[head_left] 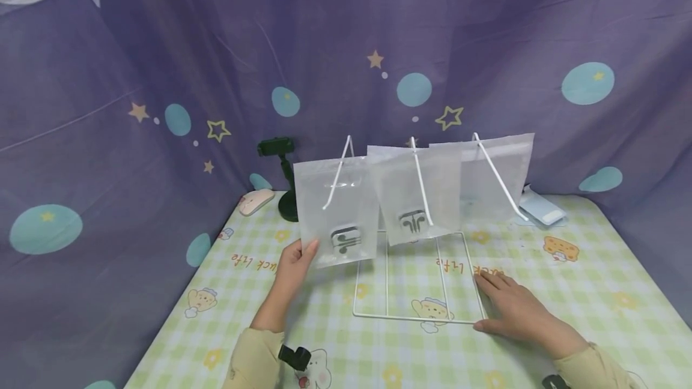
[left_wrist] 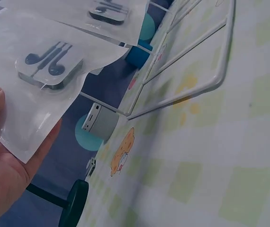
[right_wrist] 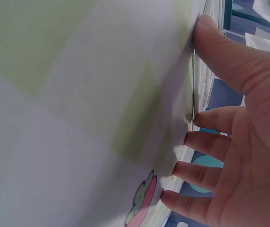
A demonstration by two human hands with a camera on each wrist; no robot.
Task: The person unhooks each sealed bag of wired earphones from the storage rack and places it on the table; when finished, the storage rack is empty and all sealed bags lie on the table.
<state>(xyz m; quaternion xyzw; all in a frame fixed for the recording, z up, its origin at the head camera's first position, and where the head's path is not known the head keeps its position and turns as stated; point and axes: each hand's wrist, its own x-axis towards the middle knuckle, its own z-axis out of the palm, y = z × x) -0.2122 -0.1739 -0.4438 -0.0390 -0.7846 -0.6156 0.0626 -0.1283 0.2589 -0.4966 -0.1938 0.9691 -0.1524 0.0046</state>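
Fingers of my left hand [head_left: 292, 266] pinch left pouch [head_left: 313, 212] at its lower left edge, thumb in front, others behind. Translucent pouch hangs on left prong of white wire rack [head_left: 400, 317], dark wired earphones [head_left: 346, 240] showing through near bottom. Middle pouch [head_left: 402, 185] hangs just beside it; right pouch [head_left: 483, 191] partly behind middle one. My right hand [head_left: 513, 308] grasps nothing, palm down, fingers extended, at right rail of rack base. Dark green stand [head_left: 276, 147] and mouse [head_left: 256, 202] at table's far left.
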